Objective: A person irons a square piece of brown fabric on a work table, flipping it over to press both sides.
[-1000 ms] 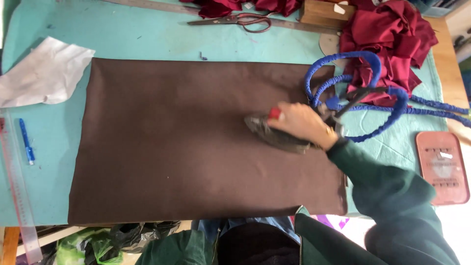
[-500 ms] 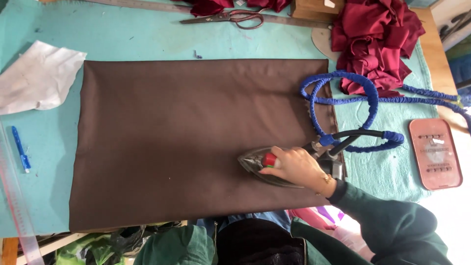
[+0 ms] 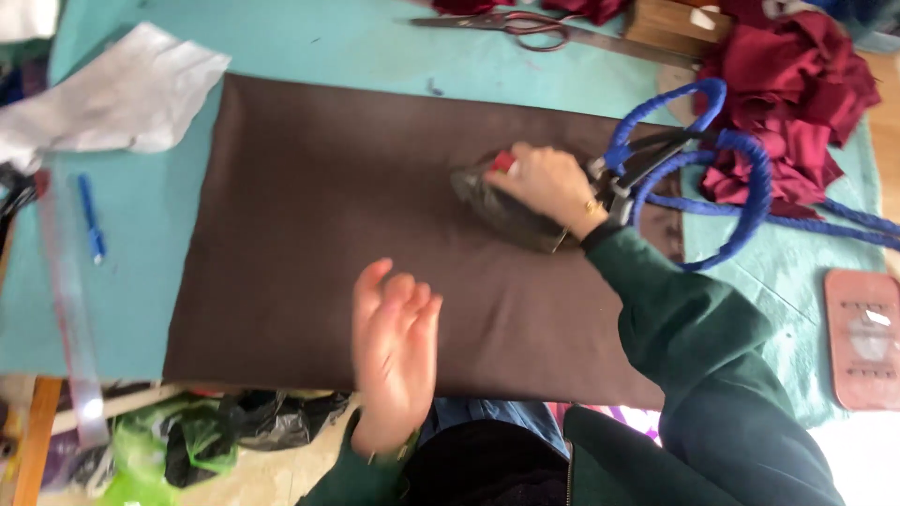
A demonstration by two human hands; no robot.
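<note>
Your right hand grips the iron mid-cloth; left hand flat, open. Glide slowly, smoothing ahead.

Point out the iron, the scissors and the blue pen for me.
iron (image 3: 495, 206): head view, on its dark body left of the right hand.
scissors (image 3: 525, 22): head view, on the handles near the top edge.
blue pen (image 3: 91, 217): head view, mid-barrel, left of the brown cloth.
</note>
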